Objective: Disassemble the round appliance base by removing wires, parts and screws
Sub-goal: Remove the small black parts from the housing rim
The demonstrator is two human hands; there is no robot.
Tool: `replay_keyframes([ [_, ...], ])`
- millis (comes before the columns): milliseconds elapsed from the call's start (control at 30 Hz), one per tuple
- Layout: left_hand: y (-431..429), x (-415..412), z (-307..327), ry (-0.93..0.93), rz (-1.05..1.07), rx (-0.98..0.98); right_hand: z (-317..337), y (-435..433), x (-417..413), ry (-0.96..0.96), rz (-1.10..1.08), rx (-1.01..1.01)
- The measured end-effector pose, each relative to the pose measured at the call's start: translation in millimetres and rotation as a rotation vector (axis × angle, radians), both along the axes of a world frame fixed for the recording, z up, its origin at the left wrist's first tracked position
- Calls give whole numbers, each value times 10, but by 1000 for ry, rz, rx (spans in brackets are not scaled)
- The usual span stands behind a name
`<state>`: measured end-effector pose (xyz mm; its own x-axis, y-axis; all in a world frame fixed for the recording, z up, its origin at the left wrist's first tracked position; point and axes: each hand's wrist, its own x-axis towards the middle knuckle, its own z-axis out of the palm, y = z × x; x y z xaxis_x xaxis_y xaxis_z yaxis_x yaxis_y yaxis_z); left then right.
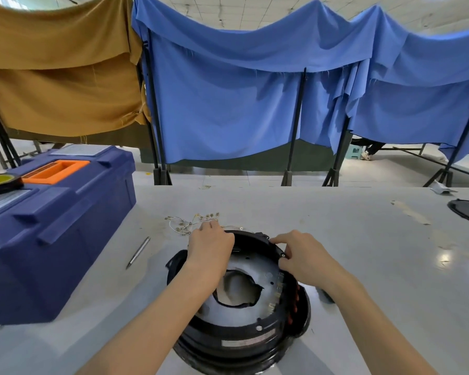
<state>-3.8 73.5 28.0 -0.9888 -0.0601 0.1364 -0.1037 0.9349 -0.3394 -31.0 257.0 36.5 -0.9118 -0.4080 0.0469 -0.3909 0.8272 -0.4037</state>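
Fingers first: my left hand (210, 247) has its fingers curled over the far rim of the round black plastic appliance base (248, 331), gripping it. My right hand (305, 259) pinches the right side of that rim, thumb and fingers narrow, right beside a small silver screw (283, 255) seated there. The base sits on the pale grey table (363, 266) directly in front of me, between my forearms.

Progress, as I judge it: a loose bundle of thin white wires with brass terminals (192, 221) lies on the table just beyond the base, so the wiring looks to be out. Inside, the silver metal plate (266, 282) with a ragged-edged central opening is in place, and that rim screw is in, so I reckon those are left.

The base is round, so it has no long axis. Its open face points up towards me, with the label on the near wall.

Further out, a slim metal driver bit (138, 253) lies to the left, with a dark blue plastic toolbox (57, 226) beyond.
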Motion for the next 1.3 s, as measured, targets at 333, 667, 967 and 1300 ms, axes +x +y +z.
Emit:
replay_keyframes([
  [333,17,101,44,-18,90,7,-123,-353,-307,22,51,-253],
  [667,-7,75,-112,-26,-140,139,-241,-105,-183,-140,35,-562],
  [967,131,55,-74,166,-279,172,-413,-269,-12,-182,-111,-942],
  [1300,206,90,-219,147,-278,544,-430,-271,3,-339,-138,-1145],
])
